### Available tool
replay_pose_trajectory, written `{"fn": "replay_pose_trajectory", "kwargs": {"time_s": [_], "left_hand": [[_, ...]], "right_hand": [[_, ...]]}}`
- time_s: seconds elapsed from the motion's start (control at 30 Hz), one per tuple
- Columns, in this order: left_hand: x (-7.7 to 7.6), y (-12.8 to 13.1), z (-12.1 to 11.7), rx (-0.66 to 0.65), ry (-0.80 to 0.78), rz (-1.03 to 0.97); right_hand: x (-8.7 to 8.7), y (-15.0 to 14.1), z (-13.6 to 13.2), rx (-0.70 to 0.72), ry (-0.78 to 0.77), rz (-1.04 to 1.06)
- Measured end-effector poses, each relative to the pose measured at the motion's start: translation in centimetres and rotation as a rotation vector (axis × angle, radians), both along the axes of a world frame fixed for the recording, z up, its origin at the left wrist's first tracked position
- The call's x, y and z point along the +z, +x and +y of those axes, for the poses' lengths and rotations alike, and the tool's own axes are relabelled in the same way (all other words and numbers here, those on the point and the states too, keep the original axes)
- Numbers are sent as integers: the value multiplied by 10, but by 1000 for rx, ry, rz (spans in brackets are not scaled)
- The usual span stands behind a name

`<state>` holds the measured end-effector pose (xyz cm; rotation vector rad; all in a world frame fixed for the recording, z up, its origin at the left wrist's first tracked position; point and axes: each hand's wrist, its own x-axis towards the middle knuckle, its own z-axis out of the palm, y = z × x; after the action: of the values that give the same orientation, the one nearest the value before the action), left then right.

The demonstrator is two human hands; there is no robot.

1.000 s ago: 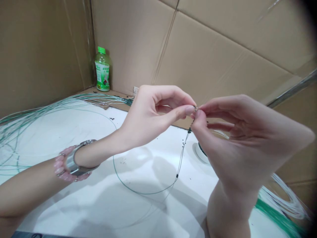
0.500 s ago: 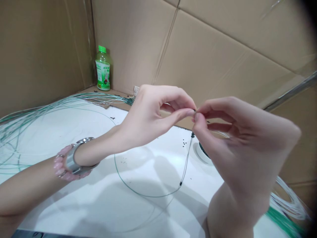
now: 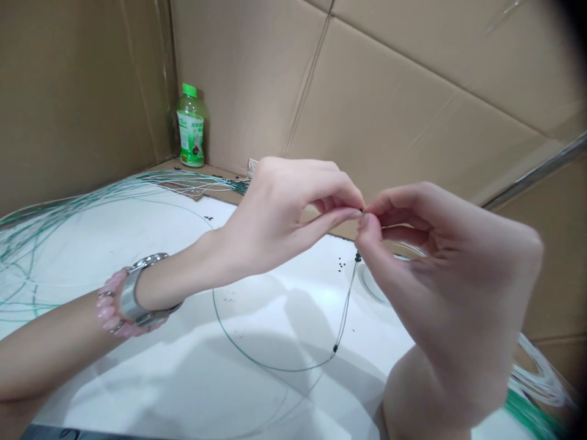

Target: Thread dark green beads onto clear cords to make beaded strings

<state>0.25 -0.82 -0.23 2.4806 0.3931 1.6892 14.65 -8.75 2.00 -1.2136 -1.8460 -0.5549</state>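
Indoors | white tabletop [image 3: 151, 373] | cardboard walls [image 3: 413, 110] | both hands' fingers [image 3: 369, 221] pinching dark piece [image 3: 361, 211]

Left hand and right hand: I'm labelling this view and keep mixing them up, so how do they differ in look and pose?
The left hand has a wide silver band and a pink bead bracelet on its arm; the right hand shows no jewellery. The left hand's forearm enters from the picture's left edge, while the right hand's rises from the bottom. Both hands pinch with thumb and fingers, tips close together at a tiny dark piece.
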Motion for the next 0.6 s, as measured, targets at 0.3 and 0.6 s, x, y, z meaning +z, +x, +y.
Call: {"fn": "replay_pose_trajectory", "kwargs": {"time_s": [0.3, 0.6], "left_hand": [[1, 1, -3, 92, 65, -15], [3, 1, -2, 68, 174, -60]], "right_hand": [[5, 2, 0, -13, 23, -56], [5, -1, 1, 93, 4, 105]]}}
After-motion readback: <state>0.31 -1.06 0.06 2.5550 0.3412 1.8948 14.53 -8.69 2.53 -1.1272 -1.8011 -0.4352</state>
